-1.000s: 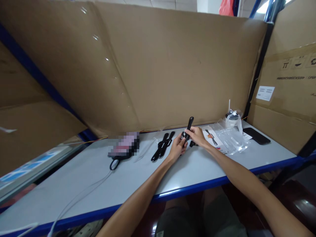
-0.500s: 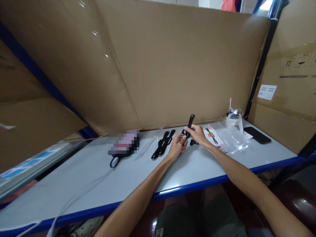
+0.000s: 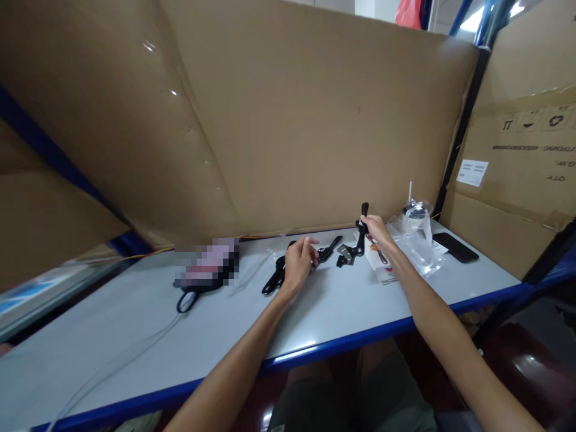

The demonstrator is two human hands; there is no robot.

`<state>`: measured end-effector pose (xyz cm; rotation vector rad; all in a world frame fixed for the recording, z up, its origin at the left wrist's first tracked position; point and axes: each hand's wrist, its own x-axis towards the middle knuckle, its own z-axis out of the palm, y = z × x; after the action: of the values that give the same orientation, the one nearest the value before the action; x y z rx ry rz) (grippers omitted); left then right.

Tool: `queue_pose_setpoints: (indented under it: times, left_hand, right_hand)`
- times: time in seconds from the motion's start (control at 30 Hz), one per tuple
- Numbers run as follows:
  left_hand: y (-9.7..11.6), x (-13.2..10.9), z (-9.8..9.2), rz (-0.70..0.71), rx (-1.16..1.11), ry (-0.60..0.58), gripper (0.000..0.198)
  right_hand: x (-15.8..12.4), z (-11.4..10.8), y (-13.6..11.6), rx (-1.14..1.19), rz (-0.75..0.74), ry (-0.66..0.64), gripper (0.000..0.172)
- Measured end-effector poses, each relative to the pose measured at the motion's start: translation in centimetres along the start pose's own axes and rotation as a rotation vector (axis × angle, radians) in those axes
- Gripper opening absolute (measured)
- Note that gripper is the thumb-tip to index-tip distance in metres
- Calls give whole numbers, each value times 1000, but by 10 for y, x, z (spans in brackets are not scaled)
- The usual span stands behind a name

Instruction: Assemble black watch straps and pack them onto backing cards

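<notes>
My right hand (image 3: 378,231) grips a black spokeshave (image 3: 361,234) by its upper handle, holding it upright over the table. Beneath its lower end lie small dark metal parts (image 3: 345,256), whose kind I cannot make out. My left hand (image 3: 300,259) hovers low over the black spokeshaves (image 3: 272,282) on the table, its fingers loosely bent and apart. It covers their middle parts. Just right of those fingers another black spokeshave (image 3: 330,247) slants up to the right; contact with the fingers is hard to see.
A printed leaflet (image 3: 382,270), clear plastic bags (image 3: 420,255), a lidded cup with straw (image 3: 414,217) and a black phone (image 3: 455,247) are on the right. A pixelated dark-edged item (image 3: 209,267) with a cable lies left. Cardboard (image 3: 315,132) walls the back.
My hands have moved apart: the left went leftward to the spokeshaves, the right rightward with a spokeshave. A slanted spokeshave and the small metal parts now show between them.
</notes>
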<state>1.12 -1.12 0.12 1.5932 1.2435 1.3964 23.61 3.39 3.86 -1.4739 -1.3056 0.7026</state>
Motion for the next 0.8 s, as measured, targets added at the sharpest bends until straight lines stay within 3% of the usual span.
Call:
queue_pose_setpoints:
  times: [0.13, 0.2, 0.3, 0.43, 0.6, 0.8]
  left_hand:
    - [-5, 2, -6, 123, 508, 15, 43]
    - [-5, 1, -7, 130, 690, 15, 37]
    - [-6, 1, -9, 92, 812, 37, 34]
    - [-8, 2, -10, 88, 809, 47, 42]
    - [-9, 2, -10, 111, 841, 52, 37]
    - [-9, -4, -5, 130, 1015, -103, 33]
  right_hand:
    - [11, -25, 9, -569, 66, 1, 27]
    - [12, -28, 14, -719, 99, -61, 26]
    - [11, -27, 20, -807, 114, -149, 26]
    - [10, -23, 28, -860, 101, -174, 28]
    - [10, -22, 31, -929, 79, -104, 32]
    - [-3, -21, 17, -985, 59, -29, 33]
